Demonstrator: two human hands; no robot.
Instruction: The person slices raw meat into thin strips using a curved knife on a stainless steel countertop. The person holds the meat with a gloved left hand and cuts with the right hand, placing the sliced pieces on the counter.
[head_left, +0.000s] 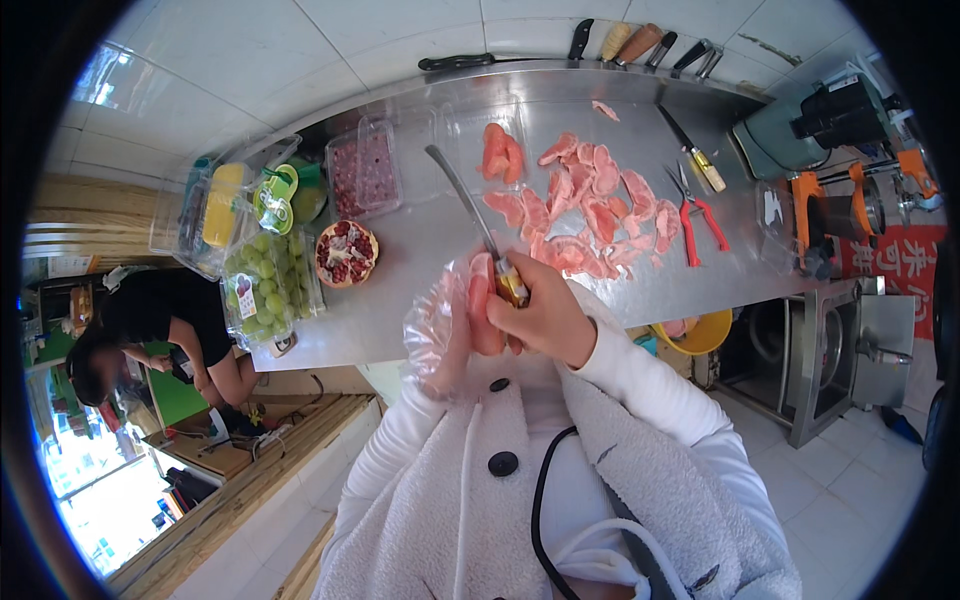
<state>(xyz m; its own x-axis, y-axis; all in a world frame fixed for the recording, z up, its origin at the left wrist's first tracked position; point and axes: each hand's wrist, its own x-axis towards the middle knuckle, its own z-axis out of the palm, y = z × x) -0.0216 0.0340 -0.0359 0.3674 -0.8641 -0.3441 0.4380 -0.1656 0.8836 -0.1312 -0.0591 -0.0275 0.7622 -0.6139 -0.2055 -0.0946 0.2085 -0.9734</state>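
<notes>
My left hand (441, 330), in a clear plastic glove, holds peeled red pomelo flesh (482, 311) close to my chest, at the steel table's front edge. My right hand (546, 309) is bare and grips a knife (466, 196) by its yellowish handle. The curved narrow blade points up and away over the table, and the handle end lies against the flesh. Beyond my hands, pink pomelo peel and membrane pieces (592, 206) are spread on the steel. Peeled pomelo segments (501, 154) sit in a clear plastic tray (457, 124) farther back.
On the left are a halved pomegranate (347, 253), boxed green grapes (264, 281) and boxed pomegranate seeds (352, 176). Red-handled pliers-like cutters (696, 221) and another knife (696, 154) lie right. A juicer (817, 124) stands far right; a yellow basin (701, 334) is below. A person (176, 319) sits left.
</notes>
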